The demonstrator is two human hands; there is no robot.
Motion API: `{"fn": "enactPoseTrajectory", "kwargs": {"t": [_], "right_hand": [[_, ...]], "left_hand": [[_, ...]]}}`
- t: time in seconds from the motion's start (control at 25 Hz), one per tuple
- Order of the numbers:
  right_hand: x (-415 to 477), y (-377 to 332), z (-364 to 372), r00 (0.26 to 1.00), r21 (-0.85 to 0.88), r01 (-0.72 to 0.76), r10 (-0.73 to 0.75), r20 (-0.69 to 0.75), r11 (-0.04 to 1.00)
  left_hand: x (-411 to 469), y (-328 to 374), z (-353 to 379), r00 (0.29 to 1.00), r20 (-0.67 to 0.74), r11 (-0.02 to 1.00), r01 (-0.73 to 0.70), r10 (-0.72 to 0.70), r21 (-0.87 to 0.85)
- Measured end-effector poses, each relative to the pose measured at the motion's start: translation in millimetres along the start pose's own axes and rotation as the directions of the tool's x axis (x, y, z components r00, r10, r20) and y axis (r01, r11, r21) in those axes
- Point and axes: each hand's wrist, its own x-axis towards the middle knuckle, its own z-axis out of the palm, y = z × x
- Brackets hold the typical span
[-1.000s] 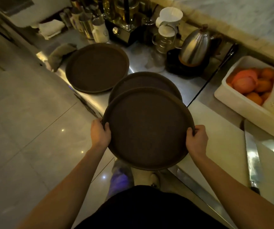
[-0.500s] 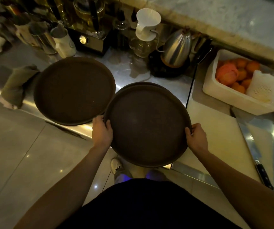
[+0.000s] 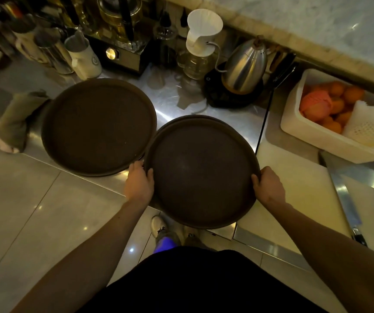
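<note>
1. Squarely at the counter's front, I saw both hands grasping the top tray (image 3: 201,175). The left hand (image 3: 139,182) was curled round its left rim and the right hand (image 3: 269,188) round its right rim, thumbs on the upper face.
2. That top tray sat over a second tray (image 3: 188,119), whose rim showed as a thin crescent along the far side. Whether the two touched, I could not tell.
3. Its near part jutted past the edge of the steel counter (image 3: 244,118), above the tiled floor (image 3: 46,211) and the person's shoes (image 3: 159,227).
4. To the left, a third tray (image 3: 98,125) lay flat on the counter. Its right rim was just beside the top tray's left rim and the left hand, and its near rim reached the counter's front edge.
5. To the right, the top tray's rim overlapped the left edge of a pale cutting board (image 3: 298,184). A knife (image 3: 346,199) lay along the board's right edge, well apart from the right hand.
6. Behind, a strip of bare steel separated the stacked trays from a kettle (image 3: 245,66) on its base. A white bin (image 3: 317,137) of oranges (image 3: 353,94) stood far right and a folded cloth (image 3: 15,123) far left.
</note>
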Motion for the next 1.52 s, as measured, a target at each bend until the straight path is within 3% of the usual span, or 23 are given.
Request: {"fn": "enactPoseTrajectory", "kwargs": {"t": [0.2, 0.52, 0.8, 1.12, 1.32, 1.52], "right_hand": [[17.3, 3.0, -4.1, 0.996, -0.151, 0.083, -0.08, 0.026, 0.985], [28.9, -2.4, -3.9, 0.989, -0.196, 0.146, -0.138, 0.057, 0.97], [39.6, -6.4, 2.0, 0.988, -0.095, 0.149, -0.144, 0.063, 0.984], [65.8, -13.2, 4.4, 0.984, -0.101, 0.137, -0.125, 0.124, 0.985], [80.4, -10.3, 9.0, 0.98, -0.014, 0.097, -0.093, 0.177, 0.995], [76.7, -8.2, 6.5, 0.987, 0.143, 0.104, -0.121, 0.109, 0.984]], "left_hand": [[2.6, 7.7, 2.8, 1.0, 0.018, 0.995, -0.017, 0.015, 0.1], [4.0, 15.0, 3.0, 0.999, 0.011, 0.999, 0.036, -0.036, 0.011], [9.0, 6.8, 6.8, 0.991, 0.073, 0.982, 0.101, -0.113, 0.161], [11.8, -2.7, 18.5, 0.966, 0.183, 0.979, 0.16, -0.182, 0.128], [7.2, -1.2, 16.2, 0.977, 0.144, 0.985, 0.144, -0.157, 0.098], [-2.7, 10.4, 0.0, 0.992, 0.064, 0.994, 0.111, -0.11, -0.011]]}}
